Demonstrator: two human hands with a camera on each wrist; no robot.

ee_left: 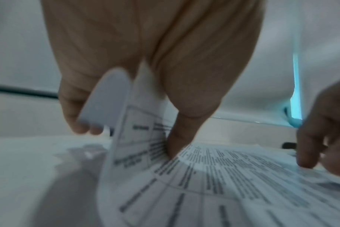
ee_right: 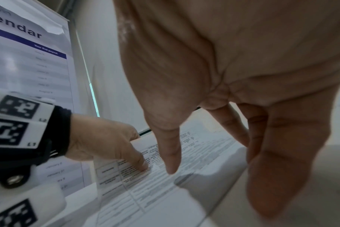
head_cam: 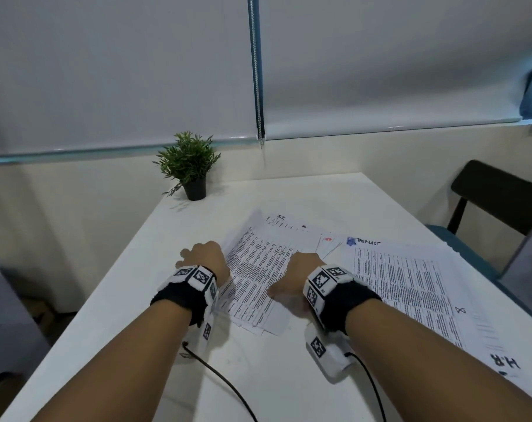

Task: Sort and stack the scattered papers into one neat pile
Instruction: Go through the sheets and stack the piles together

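Left hand (ee_left: pixel 145 53) pinches curled printed sheet (ee_left: pixel 138 138) edge.

The printed text on the papers (head_cam: pixel 255 269) is showing too small and blurred to read. The right hand (head_cam: pixel 298 277) is covering part of the sheet beneath it. The chair (head_cam: pixel 499 205) is running off the picture's edge, and the wrist views are blurring heavily.
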